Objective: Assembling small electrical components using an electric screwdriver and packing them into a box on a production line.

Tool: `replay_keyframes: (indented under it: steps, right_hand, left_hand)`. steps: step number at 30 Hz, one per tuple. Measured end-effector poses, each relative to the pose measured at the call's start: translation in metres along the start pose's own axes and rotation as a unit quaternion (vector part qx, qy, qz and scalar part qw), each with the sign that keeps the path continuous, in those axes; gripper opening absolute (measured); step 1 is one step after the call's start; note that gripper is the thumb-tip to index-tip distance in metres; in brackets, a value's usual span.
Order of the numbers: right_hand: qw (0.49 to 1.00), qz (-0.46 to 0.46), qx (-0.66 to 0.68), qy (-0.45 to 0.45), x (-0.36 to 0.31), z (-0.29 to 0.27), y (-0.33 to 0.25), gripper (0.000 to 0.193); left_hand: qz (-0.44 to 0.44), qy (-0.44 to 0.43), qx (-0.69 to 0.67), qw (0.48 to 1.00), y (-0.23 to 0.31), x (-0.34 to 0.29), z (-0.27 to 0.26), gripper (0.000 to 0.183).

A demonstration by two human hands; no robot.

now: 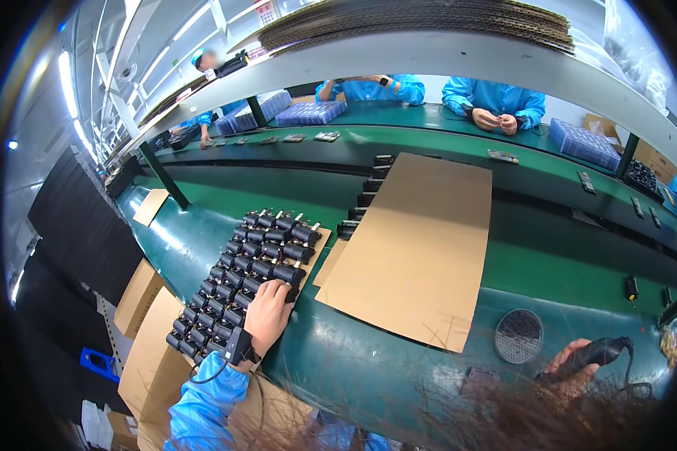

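Black cylinders [235, 279], under left hand [269, 314], apparently touching

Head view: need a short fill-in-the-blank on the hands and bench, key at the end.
1. The cylindrical parts that the left hand touches are ____ in colour.
2. The dark handheld object is in the person's ____ hand.
3. Seen from above, the dish has a ____ outline.
4. The left sleeve is ____ in colour.

Missing words: black; right; round; blue.
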State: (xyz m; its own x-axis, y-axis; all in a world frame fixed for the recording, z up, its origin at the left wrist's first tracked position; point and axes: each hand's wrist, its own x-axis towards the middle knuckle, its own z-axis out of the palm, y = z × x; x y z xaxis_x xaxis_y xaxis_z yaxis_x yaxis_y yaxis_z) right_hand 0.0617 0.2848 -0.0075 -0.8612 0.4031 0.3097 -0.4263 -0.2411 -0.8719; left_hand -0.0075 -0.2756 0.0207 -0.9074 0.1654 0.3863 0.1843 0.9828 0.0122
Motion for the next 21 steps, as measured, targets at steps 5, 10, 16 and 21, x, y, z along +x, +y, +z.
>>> replay_keyframes:
  steps: [5, 10, 16, 21]
  right_hand:
    - [1.000, -0.003, -0.028, -0.006, -0.001, 0.014, -0.012, 0.080]
    - [1.000, 0.005, -0.018, -0.025, 0.000, 0.004, -0.008, 0.079]
    - [0.998, -0.029, -0.033, -0.044, 0.002, 0.007, -0.007, 0.082]
    - [1.000, -0.009, -0.015, -0.021, 0.001, 0.009, -0.008, 0.081]
  left_hand:
    - [-0.012, 0.005, -0.062, 0.998, -0.003, 0.007, 0.004, 0.041]
    - [-0.015, 0.010, -0.067, 0.998, -0.006, 0.011, 0.006, 0.043]
    - [-0.013, 0.041, -0.048, 0.998, 0.018, 0.026, -0.013, 0.046]
    - [0.073, 0.051, -0.090, 0.992, 0.026, 0.083, 0.001, 0.043]
